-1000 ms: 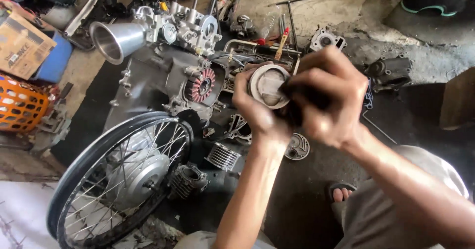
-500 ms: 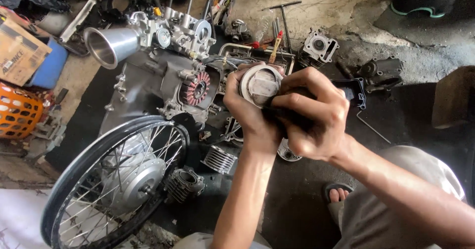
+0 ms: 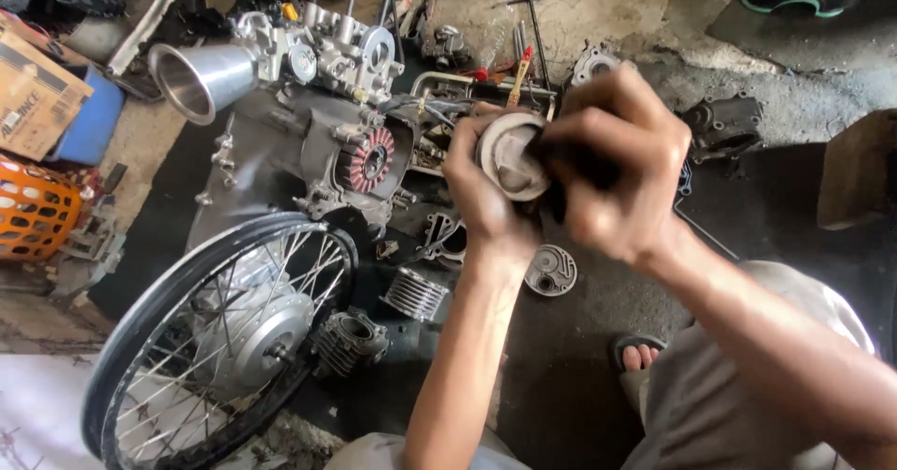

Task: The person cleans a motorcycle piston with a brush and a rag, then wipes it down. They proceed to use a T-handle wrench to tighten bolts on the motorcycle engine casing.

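Both hands grasp the piston (image 3: 512, 157), left hand (image 3: 486, 199) cupping its skirt, right hand (image 3: 617, 171) pinching a dark rag; we judge it rigid, weighty, oily-slick.

The one camera, worn on the head, looks steeply down from near, with the wheel (image 3: 220, 330) at the lower left.

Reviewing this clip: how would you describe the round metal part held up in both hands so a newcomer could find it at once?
Start from the big spoked wheel at lower left, then go up and right past the engine case with its red-wound coil ring. Just right of that, the left hand holds a pale, round piston, with the right hand against its side. Unlike the finned cylinders on the floor, it is smooth-topped and lifted clear.
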